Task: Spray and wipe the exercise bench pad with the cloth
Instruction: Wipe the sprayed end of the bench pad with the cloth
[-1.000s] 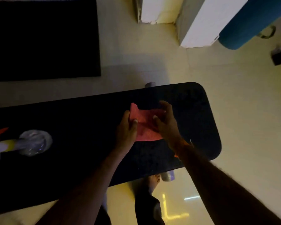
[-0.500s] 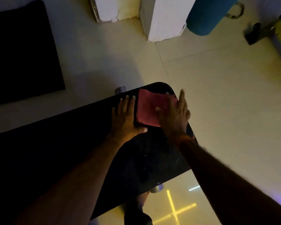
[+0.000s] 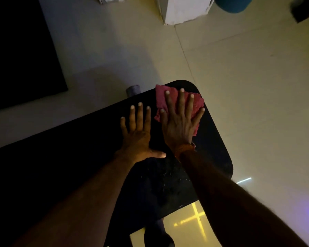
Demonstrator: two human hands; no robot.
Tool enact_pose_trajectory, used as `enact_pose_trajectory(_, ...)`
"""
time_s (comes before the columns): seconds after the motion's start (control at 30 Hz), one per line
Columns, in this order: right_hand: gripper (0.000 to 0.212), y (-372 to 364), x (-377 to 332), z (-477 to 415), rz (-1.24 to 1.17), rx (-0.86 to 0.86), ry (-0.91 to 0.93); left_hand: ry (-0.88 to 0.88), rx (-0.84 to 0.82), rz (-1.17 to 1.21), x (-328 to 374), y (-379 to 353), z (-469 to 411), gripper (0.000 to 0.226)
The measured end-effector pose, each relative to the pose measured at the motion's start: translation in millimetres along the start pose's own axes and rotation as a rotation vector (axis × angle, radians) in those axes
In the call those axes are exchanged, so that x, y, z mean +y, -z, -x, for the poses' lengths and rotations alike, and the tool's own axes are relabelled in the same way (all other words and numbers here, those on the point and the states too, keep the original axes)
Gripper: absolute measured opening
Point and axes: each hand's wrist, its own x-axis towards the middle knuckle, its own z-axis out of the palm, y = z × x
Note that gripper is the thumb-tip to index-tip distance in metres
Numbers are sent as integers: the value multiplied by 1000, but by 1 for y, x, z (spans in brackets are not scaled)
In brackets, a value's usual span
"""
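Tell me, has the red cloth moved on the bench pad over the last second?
Yes. The cloth has slid along the bench pad toward its rounded end and now lies at the far corner there, under the flat right hand.

Right wrist: orange band [image 3: 184,150], perhaps thread.

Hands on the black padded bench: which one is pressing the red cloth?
The right hand, spread flat on the crumpled red cloth. The left hand lies flat beside it, directly on the black bench pad, with no cloth under it.
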Motion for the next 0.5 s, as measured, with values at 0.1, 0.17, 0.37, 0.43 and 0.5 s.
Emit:
enact_pose_trajectory(0.1, 62, 8, 22, -8, 66, -29, 246, -8, -3, 18, -1, 1, 2, 169)
enact_pose_trajectory(0.17, 61, 15, 38, -30, 65, -19, 338, -9, 5, 14, 0, 2, 4, 168)
enact_pose_trajectory(0.37, 60, 11, 23, -35, 70, -27, 349, -9, 11, -6, 2, 3, 6, 167)
enact_pose_trajectory(0.43, 59, 22, 41, -53, 95, -25, 403, -11, 9, -7, 2, 3, 6, 167)
enact_pose_trajectory(0.5, 58, 25, 36, -66, 33, 3, 170, -7, 6, -13, 1, 3, 5, 167)
